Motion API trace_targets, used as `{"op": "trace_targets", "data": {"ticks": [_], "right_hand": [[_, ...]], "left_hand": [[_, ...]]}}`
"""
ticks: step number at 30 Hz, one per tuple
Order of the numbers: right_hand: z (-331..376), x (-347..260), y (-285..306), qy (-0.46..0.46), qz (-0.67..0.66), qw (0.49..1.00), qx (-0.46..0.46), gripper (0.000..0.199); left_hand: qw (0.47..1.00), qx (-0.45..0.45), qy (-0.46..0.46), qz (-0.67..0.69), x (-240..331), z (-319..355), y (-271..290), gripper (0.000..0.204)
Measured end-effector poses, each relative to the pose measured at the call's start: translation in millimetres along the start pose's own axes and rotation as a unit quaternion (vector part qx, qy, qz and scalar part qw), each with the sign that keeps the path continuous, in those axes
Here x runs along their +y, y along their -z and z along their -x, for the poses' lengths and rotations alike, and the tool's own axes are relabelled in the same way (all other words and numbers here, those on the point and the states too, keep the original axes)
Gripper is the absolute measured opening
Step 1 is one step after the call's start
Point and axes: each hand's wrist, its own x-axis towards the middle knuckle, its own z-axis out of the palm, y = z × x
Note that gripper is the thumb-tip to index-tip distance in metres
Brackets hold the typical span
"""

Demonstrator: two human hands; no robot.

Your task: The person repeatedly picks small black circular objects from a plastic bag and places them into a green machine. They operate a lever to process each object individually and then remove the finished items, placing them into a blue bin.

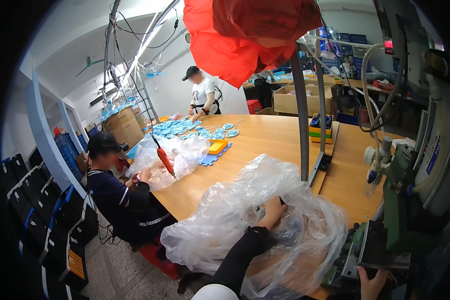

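Observation:
My left hand [272,212], below a black sleeve, reaches into a large clear plastic bag [210,210] on the wooden table. Its fingers are largely hidden by the film and the hand itself; small dark bits show beside them, too unclear to name. Low on the right, my right hand [371,285] is raised against the lower edge of a green bench machine [410,200] with a metal block [385,246]. Its thumb and fingers are apart, and I see nothing between them.
A person [117,185] on the left works at another plastic bag [185,152]; a red electric screwdriver [165,161] hangs there. Another person [203,95] stands behind blue ring-shaped parts [175,128]. A metal post [301,110] rises from the table. Red sheeting [245,40] hangs overhead.

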Motion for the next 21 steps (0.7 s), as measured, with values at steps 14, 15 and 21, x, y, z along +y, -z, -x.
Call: {"op": "trace_targets", "data": {"ticks": [14, 15, 21], "right_hand": [[-22, -11, 8, -0.212, -0.167, 0.945, -0.183, 0.033], [-15, -1, -1, -0.169, -0.17, 0.952, -0.19, 0.033], [19, 26, 35, -0.124, -0.227, 0.966, 0.02, 0.038]], "left_hand": [[0.945, 0.019, -0.055, 0.321, 44, 100, 135, 0.053], [0.95, 0.059, -0.146, 0.268, -16, 100, 110, 0.075], [0.917, -0.026, -0.298, 0.265, 128, 180, 160, 0.063]]}}
